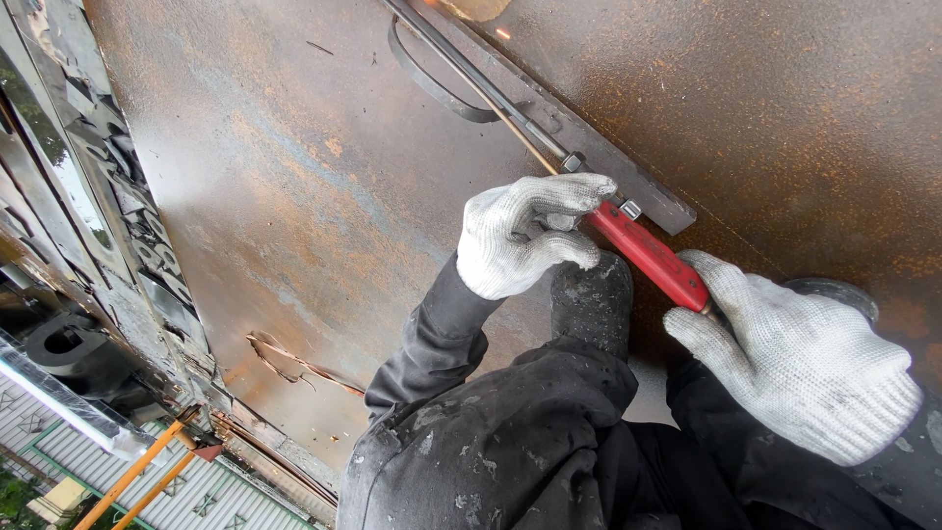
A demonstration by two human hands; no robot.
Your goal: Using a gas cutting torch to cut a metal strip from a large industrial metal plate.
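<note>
A worker's left hand (525, 236) in a white knitted glove curls its fingers (574, 191) shut around the metal neck of a long red-handled cutting torch (648, 255). The stiff, probably weighty tool runs diagonally from upper left to lower right across a rusty brown steel plate (294, 196). The gloved right hand (795, 368) cups the handle's rear end, fingers closed.
</note>
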